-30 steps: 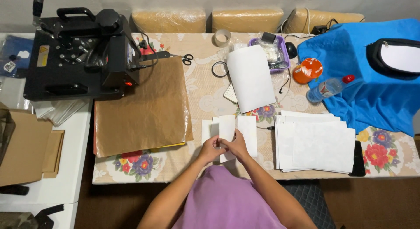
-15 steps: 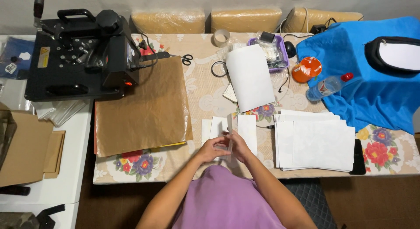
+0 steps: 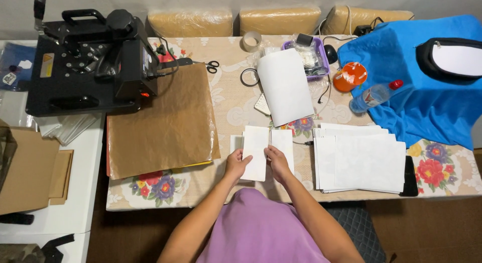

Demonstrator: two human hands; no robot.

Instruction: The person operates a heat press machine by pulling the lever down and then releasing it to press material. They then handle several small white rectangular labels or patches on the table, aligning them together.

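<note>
Hands meet low at centre frame, left hand (image 3: 236, 164) and right hand (image 3: 277, 162) each with grip pinched on the white paper sheet (image 3: 255, 152), lying on the floral worktop (image 3: 231, 110) below a curled white sheet (image 3: 286, 87).

Floral-clothed table (image 3: 226, 99) bears brown sheet (image 3: 160, 125), white papers (image 3: 361, 160).

Bright, even indoor light, soft shadows, sharp focus, slight edge distortion.
</note>
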